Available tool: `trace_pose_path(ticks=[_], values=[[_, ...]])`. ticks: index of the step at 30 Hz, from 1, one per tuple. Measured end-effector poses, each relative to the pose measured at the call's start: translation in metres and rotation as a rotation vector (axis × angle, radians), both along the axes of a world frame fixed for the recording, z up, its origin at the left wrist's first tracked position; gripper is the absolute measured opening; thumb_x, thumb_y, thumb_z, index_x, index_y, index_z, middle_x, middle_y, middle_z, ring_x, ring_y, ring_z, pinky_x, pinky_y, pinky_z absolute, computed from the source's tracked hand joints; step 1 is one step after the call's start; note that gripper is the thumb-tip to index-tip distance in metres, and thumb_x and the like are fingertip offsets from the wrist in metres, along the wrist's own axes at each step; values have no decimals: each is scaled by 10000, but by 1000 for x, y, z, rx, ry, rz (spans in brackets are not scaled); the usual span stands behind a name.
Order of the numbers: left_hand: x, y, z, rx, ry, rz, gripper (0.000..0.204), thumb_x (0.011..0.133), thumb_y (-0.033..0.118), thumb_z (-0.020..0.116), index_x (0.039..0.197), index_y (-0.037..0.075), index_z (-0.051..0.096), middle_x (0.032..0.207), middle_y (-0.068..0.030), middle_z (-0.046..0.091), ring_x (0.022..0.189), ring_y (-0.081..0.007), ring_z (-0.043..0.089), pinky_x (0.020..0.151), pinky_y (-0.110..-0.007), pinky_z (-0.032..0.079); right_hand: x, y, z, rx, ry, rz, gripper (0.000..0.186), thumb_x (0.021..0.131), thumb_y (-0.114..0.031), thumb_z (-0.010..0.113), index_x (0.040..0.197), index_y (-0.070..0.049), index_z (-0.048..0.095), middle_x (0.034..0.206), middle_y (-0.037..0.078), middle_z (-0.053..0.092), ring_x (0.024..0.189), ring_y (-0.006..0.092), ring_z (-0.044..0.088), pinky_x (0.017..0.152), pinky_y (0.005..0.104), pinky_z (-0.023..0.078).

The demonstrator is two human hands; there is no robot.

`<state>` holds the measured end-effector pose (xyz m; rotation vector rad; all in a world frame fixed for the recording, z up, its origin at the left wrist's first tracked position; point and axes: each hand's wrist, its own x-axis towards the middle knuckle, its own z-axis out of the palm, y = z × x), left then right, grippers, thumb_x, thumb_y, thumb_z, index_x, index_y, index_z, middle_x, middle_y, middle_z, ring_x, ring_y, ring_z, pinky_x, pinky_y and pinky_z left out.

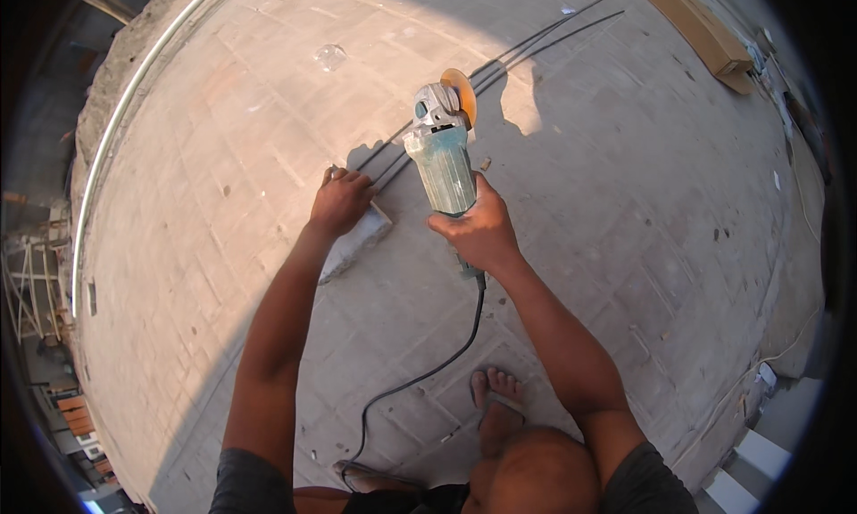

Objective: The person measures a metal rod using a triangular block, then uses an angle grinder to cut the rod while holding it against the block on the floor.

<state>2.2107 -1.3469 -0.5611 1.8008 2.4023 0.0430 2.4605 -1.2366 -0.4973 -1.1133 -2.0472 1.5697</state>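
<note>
My right hand (pixel 485 224) is wrapped around the body of a green angle grinder (pixel 446 170). The grinder's metal head points away from me, and its thin orange disc (pixel 461 96) stands edge-on just above several dark metal rods (pixel 527 48). I cannot tell whether the disc touches them. My left hand (pixel 343 202) is closed at the near end of the rods, with its fingers curled over them. Under and beside that hand lies a pale rectangular block (pixel 355 242). The rod ends inside my grip are hidden.
The grinder's black cord (pixel 420 377) curves down past my feet. Near my right foot (pixel 496 387) is my bent knee. A long white pipe (pixel 112 139) runs along the left side, and a long cardboard box (pixel 701 28) lies at the far right. Paving covers the ground.
</note>
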Motion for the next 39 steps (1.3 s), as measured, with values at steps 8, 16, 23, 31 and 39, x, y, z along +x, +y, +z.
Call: trace_pose_path(ticks=[8, 16, 23, 31, 39], values=[[11, -2, -4, 177, -125, 90, 403, 947, 338, 624, 1278, 108, 621, 1331, -128, 573, 1288, -331, 487, 1121, -455, 346, -1, 2, 0, 30, 42, 4, 630, 711, -275, 749, 1201, 50, 524, 1054, 232, 684, 997, 369, 683, 889, 426, 534], [16, -94, -10, 409, -174, 399, 501, 948, 311, 653, 1389, 107, 531, 1489, -170, 440, 1392, -371, 391, 1137, -499, 326, 4, 3, 13, -37, -61, 36, 678, 719, -264, 759, 1275, 23, 497, 1110, 223, 674, 1045, 351, 666, 910, 407, 521], [9, -201, -6, 187, -512, 841, 399, 999, 364, 582, 1154, 16, 699, 908, -166, 723, 880, -287, 706, 831, -384, 533, 9, 0, 21, 18, -10, 54, 709, 721, -262, 766, 1299, 25, 472, 1094, 253, 678, 1043, 391, 667, 920, 440, 531], [7, -215, -17, 357, -516, 639, 363, 963, 317, 653, 1064, -23, 727, 804, -182, 724, 738, -178, 684, 701, -338, 520, 13, -6, 36, 30, -74, 89, 676, 727, -241, 759, 1284, 22, 482, 1102, 228, 672, 1036, 344, 671, 906, 409, 524], [-4, -207, -2, 188, -489, 660, 349, 945, 293, 679, 1033, -40, 734, 873, -211, 739, 816, -205, 722, 735, -341, 536, 18, -11, 43, 36, -45, 120, 673, 727, -235, 757, 1282, 29, 483, 1087, 234, 671, 1024, 342, 674, 894, 405, 528]])
